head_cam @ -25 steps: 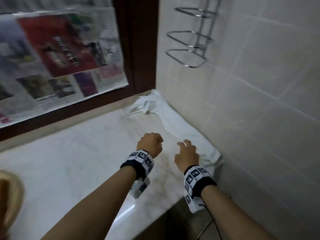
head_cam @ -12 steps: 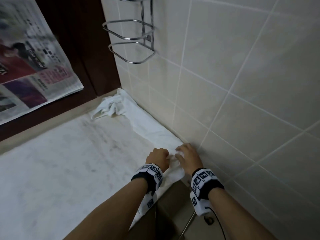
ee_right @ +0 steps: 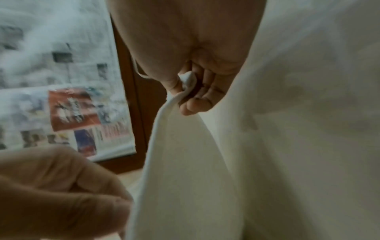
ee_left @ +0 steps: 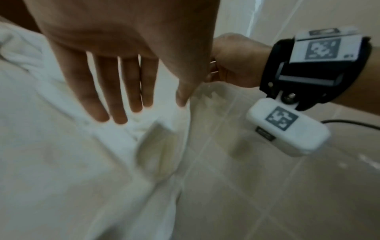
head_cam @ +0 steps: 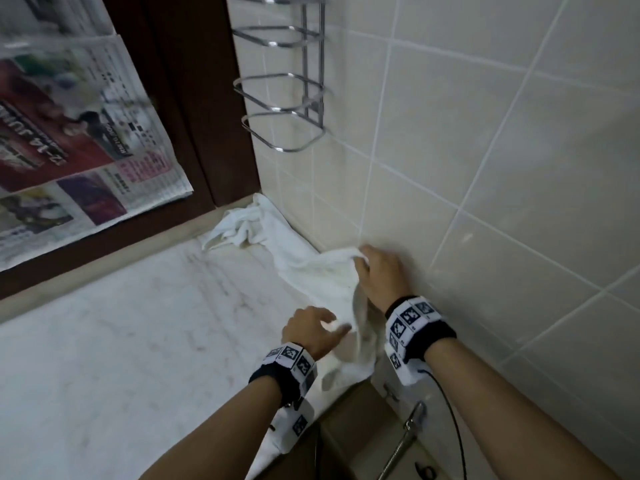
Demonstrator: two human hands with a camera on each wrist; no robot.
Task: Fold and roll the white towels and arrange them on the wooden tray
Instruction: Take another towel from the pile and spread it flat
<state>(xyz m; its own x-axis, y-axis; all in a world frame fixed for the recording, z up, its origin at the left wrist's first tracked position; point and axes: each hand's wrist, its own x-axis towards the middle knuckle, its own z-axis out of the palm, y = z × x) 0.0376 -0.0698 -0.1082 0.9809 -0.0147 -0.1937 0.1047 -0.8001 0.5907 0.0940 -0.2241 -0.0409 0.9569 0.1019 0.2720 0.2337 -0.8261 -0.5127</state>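
Tabletop (head_cam: 114,341) of pale marble runs along the tiled wall (head_cam: 485,168), its surface streaked with marks. White towel (head_cam: 311,268) lies strung along the right edge against that wall, its far end bunched in the back right corner, its near end draping over the front edge. No wooden tray is in view. Right hand (head_cam: 379,273) is raised beside the wall; the wrist view shows thumb and forefinger pinching the towel's hemmed edge, which hangs down from the fingers (ee_right: 193,105). Left hand (head_cam: 311,329) sits at the near end of the cloth with its fingers (ee_left: 115,91) spread and relaxed, grasping nothing; contact with the cloth cannot be confirmed.

Assessment: step in hand is lifting the towel clear for spreading; no folding is done. Recommended: left hand should take the adjacent corner along the same hem, both hands then draw the cloth flat onto the open middle of the tabletop, away from the overhanging front edge.
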